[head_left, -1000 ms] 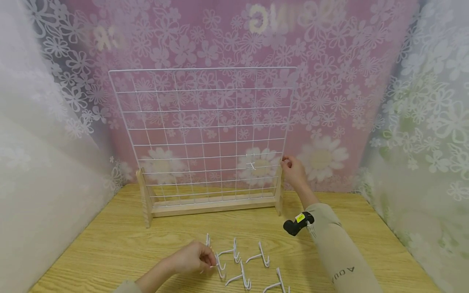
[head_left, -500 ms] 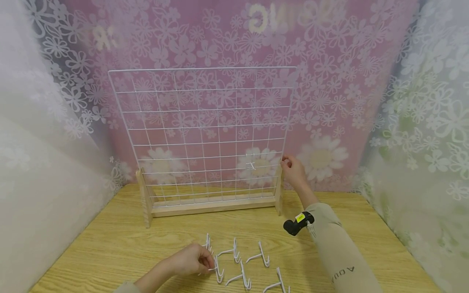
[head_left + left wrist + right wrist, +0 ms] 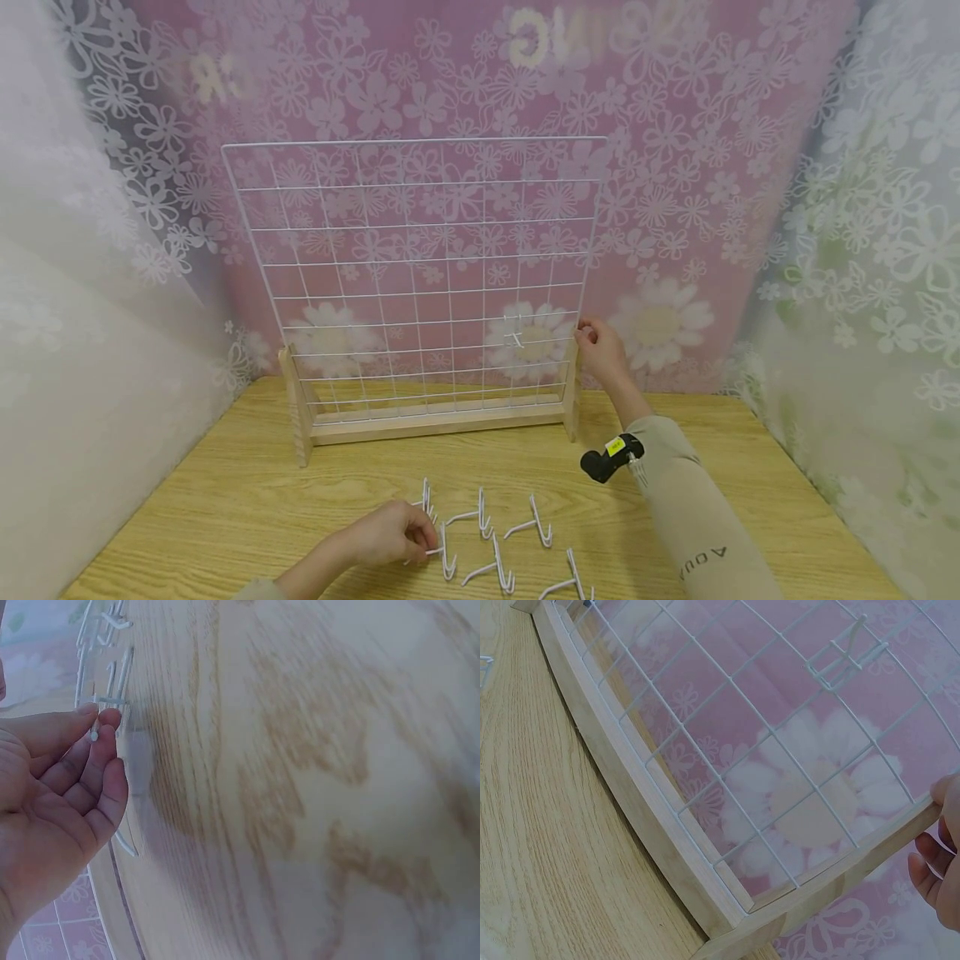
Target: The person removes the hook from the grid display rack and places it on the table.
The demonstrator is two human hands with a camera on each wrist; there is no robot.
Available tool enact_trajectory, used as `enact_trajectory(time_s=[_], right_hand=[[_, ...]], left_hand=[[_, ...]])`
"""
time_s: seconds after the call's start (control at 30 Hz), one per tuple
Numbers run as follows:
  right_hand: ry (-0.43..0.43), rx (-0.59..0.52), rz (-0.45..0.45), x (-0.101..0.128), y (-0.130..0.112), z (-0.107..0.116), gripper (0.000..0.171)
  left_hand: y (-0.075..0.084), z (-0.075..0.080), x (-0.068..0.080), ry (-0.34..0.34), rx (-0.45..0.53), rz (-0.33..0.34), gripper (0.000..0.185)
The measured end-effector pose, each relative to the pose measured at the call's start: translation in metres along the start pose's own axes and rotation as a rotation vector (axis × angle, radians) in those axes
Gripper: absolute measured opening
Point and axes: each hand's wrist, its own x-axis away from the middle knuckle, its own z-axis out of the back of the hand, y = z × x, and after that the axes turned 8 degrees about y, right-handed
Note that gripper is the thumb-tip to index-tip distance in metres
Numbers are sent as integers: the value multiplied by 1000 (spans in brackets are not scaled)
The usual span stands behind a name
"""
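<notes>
1. Pinching one white wire hook (image 3: 444, 557) between thumb and fingertips of the left hand (image 3: 390, 533), fingers curled in; hook lying low over the wooden table (image 3: 225, 500), near its front edge. Seen closer from the left wrist: thin stem of the same hook (image 3: 105, 701) nipped at the fingertips (image 3: 88, 712), the other fingers folded loosely under.
2. Gripping the right upright of the wooden stand (image 3: 435, 421) with the right hand (image 3: 600, 350), fingers wrapped at the post's upper end, just beside the grid's right edge. From the right wrist: only fingertips (image 3: 930, 866) showing at the frame's edge, pressing against the post; full curl not visible there.
3. Standing upright in that base, at the back of the table: white wire grid panel (image 3: 420, 250), slotted between the two posts.
4. Hanging already on the grid, low and right of centre, near the right hand: one mounted hook (image 3: 513, 333); same piece sitting clipped across two wires in the right-wrist view (image 3: 844, 652).
5. Lying loose on the table right of the left hand: more hooks, one (image 3: 480, 512) just beyond the pinched one, another (image 3: 534, 523) further right, one (image 3: 495, 571) nearer the front, one (image 3: 570, 583) at the bottom edge.
6. Showing on the right forearm: beige sleeve (image 3: 697, 525) with a small black wrist camera (image 3: 603, 462) strapped on.
7. Hanging behind and at both sides: pink and white floral backdrop (image 3: 675, 167).
</notes>
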Motion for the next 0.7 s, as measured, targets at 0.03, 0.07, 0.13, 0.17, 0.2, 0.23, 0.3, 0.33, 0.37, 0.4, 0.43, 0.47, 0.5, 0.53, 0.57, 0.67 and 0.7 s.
enact_trajectory(time_s=[0.03, 0.07, 0.13, 0.17, 0.2, 0.23, 0.3, 0.33, 0.37, 0.4, 0.43, 0.47, 0.5, 0.53, 0.57, 0.67, 0.7], right_hand=[[-1, -1, 0, 0, 0, 0, 20], [-3, -2, 0, 0, 0, 0, 20], [-2, -2, 3, 0, 0, 0, 20], [-3, -1, 5, 0, 0, 0, 19], [-3, 1, 7, 1, 0, 0, 19], [-5, 0, 8, 1, 0, 0, 19], [-7, 0, 7, 1, 0, 0, 18], [-9, 0, 7, 1, 0, 0, 19], [-9, -1, 6, 1, 0, 0, 19], [-10, -2, 4, 1, 0, 0, 19], [-10, -1, 2, 1, 0, 0, 20], [-10, 0, 0, 1, -1, 0, 20], [-9, 0, -2, 1, -1, 0, 20], [-9, 1, -4, 1, -1, 0, 21], [-8, 2, -5, 1, -2, 0, 21], [-5, 4, -5, 1, -2, 1, 22], [-5, 4, -4, 1, -2, 1, 23]], left_hand=[[-1, 0, 0, 0, 2, 0, 11], [-2, -1, -1, 2, 1, -2, 11], [-3, -2, -1, 2, 4, 1, 11], [-3, -2, -1, 1, 8, 3, 12], [-4, -2, -2, 0, 12, 3, 12], [-4, -2, -2, 0, 13, 3, 12], [-5, -3, -1, 0, 12, 2, 12], [-5, -3, -1, 1, 10, 1, 11], [-5, -3, -1, 2, 6, 0, 12], [-5, -3, -1, 3, 2, -2, 12], [-5, -4, 0, 5, -2, -2, 12], [-5, -4, 0, 8, -6, -4, 12], [-5, -4, 0, 11, -11, -5, 12], [-5, -4, 0, 12, -16, -6, 11], [-5, -3, 0, 13, -20, -7, 11], [-5, -3, 0, 14, -30, -10, 10], [-5, -2, -1, 14, -33, -13, 9]])
